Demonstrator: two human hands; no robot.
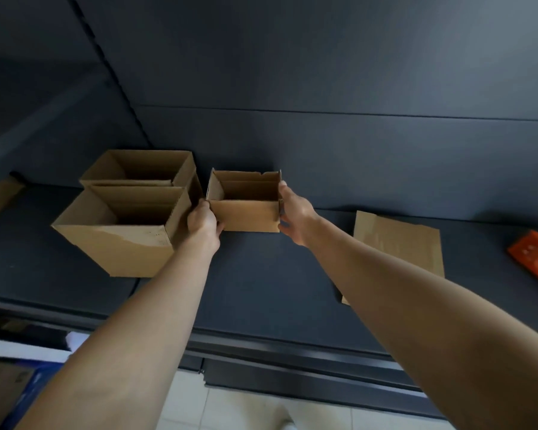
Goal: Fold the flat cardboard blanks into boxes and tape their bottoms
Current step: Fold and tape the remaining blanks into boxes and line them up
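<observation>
We log left grip (203,223) and right grip (295,217) clasping the small box (244,215) by its side walls, mouth up, far-centre on the surface (261,274), just right of two boxes (118,246), likely to line it up with them.

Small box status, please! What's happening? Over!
Small box gripped: left hand, right hand, one each side. Open side up. Bigger box close beside left hand.

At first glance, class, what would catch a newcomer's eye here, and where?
The left hand and right hand grip a small open box at centre, one each side. Two bigger open boxes stand left of it; a flat blank lies right, an orange object at the far right edge.
</observation>
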